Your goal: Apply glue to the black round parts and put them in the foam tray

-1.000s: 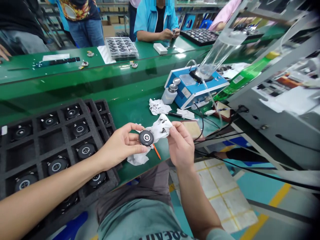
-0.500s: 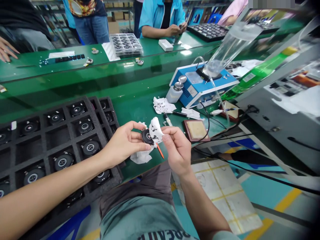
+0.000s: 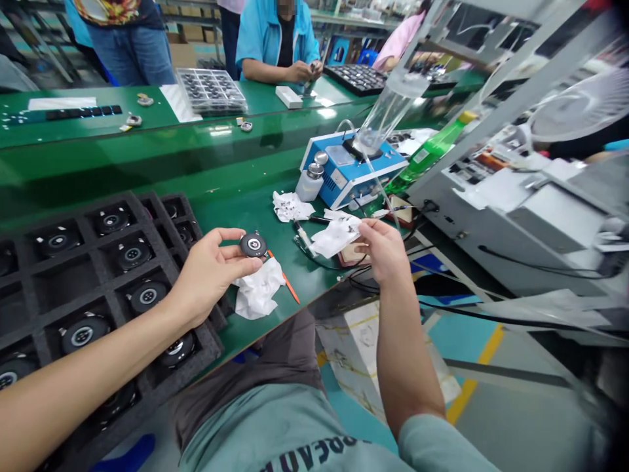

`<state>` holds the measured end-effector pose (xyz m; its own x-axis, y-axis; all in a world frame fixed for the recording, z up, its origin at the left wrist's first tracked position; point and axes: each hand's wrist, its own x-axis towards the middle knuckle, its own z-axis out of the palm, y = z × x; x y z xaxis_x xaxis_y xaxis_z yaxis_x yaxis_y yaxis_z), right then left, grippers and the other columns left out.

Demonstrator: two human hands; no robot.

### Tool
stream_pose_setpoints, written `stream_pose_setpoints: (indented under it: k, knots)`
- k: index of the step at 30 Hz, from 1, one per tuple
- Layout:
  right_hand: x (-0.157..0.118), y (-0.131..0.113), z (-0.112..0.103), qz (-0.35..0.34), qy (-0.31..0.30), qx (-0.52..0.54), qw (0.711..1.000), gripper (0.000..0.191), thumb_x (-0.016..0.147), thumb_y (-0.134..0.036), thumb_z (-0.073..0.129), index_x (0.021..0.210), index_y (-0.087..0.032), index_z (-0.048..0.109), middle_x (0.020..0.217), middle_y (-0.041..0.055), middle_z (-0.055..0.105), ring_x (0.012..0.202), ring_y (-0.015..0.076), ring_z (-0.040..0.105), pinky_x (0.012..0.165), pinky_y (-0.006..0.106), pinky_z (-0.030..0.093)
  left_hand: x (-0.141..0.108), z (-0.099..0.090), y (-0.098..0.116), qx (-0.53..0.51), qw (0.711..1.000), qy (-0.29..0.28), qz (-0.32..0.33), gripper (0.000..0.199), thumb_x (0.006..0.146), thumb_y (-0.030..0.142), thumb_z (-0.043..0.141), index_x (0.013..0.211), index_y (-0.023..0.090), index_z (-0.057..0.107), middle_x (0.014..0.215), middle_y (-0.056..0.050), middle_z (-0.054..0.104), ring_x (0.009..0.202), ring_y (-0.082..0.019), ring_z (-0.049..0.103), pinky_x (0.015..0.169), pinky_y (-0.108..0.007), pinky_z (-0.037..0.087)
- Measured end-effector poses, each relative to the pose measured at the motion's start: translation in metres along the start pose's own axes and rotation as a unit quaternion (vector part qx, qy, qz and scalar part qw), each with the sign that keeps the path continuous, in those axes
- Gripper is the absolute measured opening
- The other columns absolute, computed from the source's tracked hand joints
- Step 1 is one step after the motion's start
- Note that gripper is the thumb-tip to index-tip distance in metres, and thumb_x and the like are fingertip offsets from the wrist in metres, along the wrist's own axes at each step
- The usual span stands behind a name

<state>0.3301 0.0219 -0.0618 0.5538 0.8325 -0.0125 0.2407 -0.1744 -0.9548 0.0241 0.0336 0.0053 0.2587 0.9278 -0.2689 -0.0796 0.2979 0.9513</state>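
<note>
My left hand (image 3: pixel 212 267) pinches a round black watch case (image 3: pixel 253 244) at its edge, the back with its ringed sensor facing up. Off to the right, my right hand (image 3: pixel 386 246) grips a white tissue (image 3: pixel 339 234) marked with black smudges. The watch case and that tissue are apart. Below the watch case lies a crumpled white tissue (image 3: pixel 259 290) on the green bench, with an orange stick (image 3: pixel 291 286) beside it. Left of my hand, a black foam tray (image 3: pixel 105 267) holds several similar round black cases in its compartments.
A blue machine (image 3: pixel 339 174) stands behind my right hand, with a pump bottle (image 3: pixel 311 180) at its side. Another smudged tissue (image 3: pixel 291 206) lies before it. A green bottle (image 3: pixel 432 151) leans at the right. Across the bench, a person in blue (image 3: pixel 278 42) handles something small.
My right hand has drawn the tissue away from the watch case, to the right. My left hand still holds the case, now with its whole sensor side exposed. The view has shifted rightward.
</note>
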Motion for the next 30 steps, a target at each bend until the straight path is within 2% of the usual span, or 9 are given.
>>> stream_pose_setpoints:
  k: [3, 5, 9, 12, 15, 18, 20, 24, 30]
  knots:
    - [0.018, 0.015, -0.028, -0.009, 0.065, -0.098, 0.993, 0.026, 0.071, -0.043, 0.069, 0.074, -0.018, 0.066, 0.066, 0.0071, 0.067, 0.068, 0.0231, 0.063, 0.070, 0.039, 0.053, -0.001, 0.001, 0.000, -0.003, 1.000, -0.003, -0.006, 0.063, 0.062, 0.015, 0.091, 0.114, 0.016, 0.055, 0.093, -0.009, 0.081, 0.077, -0.019, 0.076, 0.072, -0.031, 0.057]
    - [0.019, 0.017, -0.041, -0.031, 0.119, -0.139, 0.983, 0.025, 0.074, -0.040, 0.068, 0.082, -0.017, 0.069, 0.080, 0.0117, 0.073, 0.082, 0.0267, 0.066, 0.085, 0.044, 0.051, -0.001, 0.002, 0.001, -0.004, 1.000, 0.011, 0.004, 0.063, 0.062, 0.014, 0.092, 0.113, 0.016, 0.055, 0.092, -0.008, 0.081, 0.079, -0.020, 0.076, 0.074, -0.031, 0.058]
    - [-0.001, 0.006, -0.031, -0.121, 0.170, -0.159, 0.965, 0.031, 0.087, -0.040, 0.057, 0.103, -0.017, 0.071, 0.096, 0.0132, 0.075, 0.087, 0.0259, 0.067, 0.088, 0.043, 0.051, 0.001, 0.004, 0.003, -0.043, 0.991, 0.089, 0.085, 0.059, 0.063, 0.011, 0.090, 0.110, 0.017, 0.055, 0.093, -0.005, 0.080, 0.089, -0.019, 0.077, 0.086, -0.032, 0.057]
    - [-0.027, -0.004, 0.014, -0.205, 0.034, -0.136, 0.969, 0.024, 0.093, -0.038, 0.055, 0.098, -0.022, 0.073, 0.083, 0.0071, 0.071, 0.075, 0.0230, 0.064, 0.077, 0.039, 0.051, 0.002, 0.004, 0.003, -0.070, 0.981, 0.130, 0.125, 0.058, 0.064, 0.010, 0.088, 0.109, 0.019, 0.052, 0.096, -0.004, 0.079, 0.095, -0.020, 0.077, 0.093, -0.035, 0.056]
    - [-0.046, -0.010, 0.073, -0.224, -0.145, -0.122, 0.956, 0.019, 0.091, -0.030, 0.058, 0.101, -0.025, 0.073, 0.098, 0.0071, 0.071, 0.083, 0.0231, 0.064, 0.082, 0.039, 0.050, 0.003, 0.003, 0.003, -0.070, 0.979, 0.139, 0.129, 0.057, 0.065, 0.011, 0.086, 0.110, 0.019, 0.051, 0.098, -0.005, 0.078, 0.097, -0.021, 0.077, 0.093, -0.035, 0.056]
    - [-0.047, -0.015, 0.123, -0.167, -0.194, -0.159, 0.953, 0.022, 0.087, -0.034, 0.068, 0.106, -0.024, 0.071, 0.106, 0.0090, 0.069, 0.088, 0.0245, 0.063, 0.086, 0.041, 0.047, 0.003, 0.003, 0.003, -0.066, 0.981, 0.136, 0.120, 0.056, 0.066, 0.012, 0.085, 0.110, 0.019, 0.051, 0.099, -0.005, 0.077, 0.099, -0.021, 0.076, 0.092, -0.035, 0.057]
    - [-0.041, -0.017, 0.145, -0.130, -0.211, -0.153, 0.957, 0.018, 0.081, -0.035, 0.076, 0.093, -0.023, 0.070, 0.098, 0.0093, 0.067, 0.093, 0.0269, 0.063, 0.087, 0.041, 0.045, 0.003, 0.002, 0.003, -0.069, 0.982, 0.134, 0.113, 0.055, 0.067, 0.013, 0.085, 0.110, 0.019, 0.051, 0.098, -0.004, 0.077, 0.099, -0.021, 0.076, 0.090, -0.035, 0.058]
    - [-0.028, -0.017, 0.158, -0.111, -0.268, -0.089, 0.953, 0.024, 0.076, -0.032, 0.079, 0.067, -0.022, 0.059, 0.077, 0.0040, 0.060, 0.085, 0.0231, 0.060, 0.081, 0.036, 0.045, 0.002, 0.001, 0.001, -0.085, 0.982, 0.130, 0.106, 0.057, 0.066, 0.014, 0.085, 0.111, 0.019, 0.051, 0.097, -0.004, 0.077, 0.096, -0.021, 0.076, 0.087, -0.034, 0.058]
    - [-0.014, -0.017, 0.130, -0.104, -0.337, 0.066, 0.933, 0.052, 0.080, -0.075, 0.059, 0.083, -0.023, 0.058, 0.078, 0.0018, 0.063, 0.069, 0.0158, 0.057, 0.063, 0.031, 0.052, 0.002, -0.002, 0.001, -0.094, 0.983, 0.121, 0.097, 0.058, 0.068, 0.014, 0.084, 0.115, 0.019, 0.051, 0.098, -0.005, 0.077, 0.097, -0.021, 0.075, 0.086, -0.033, 0.057]
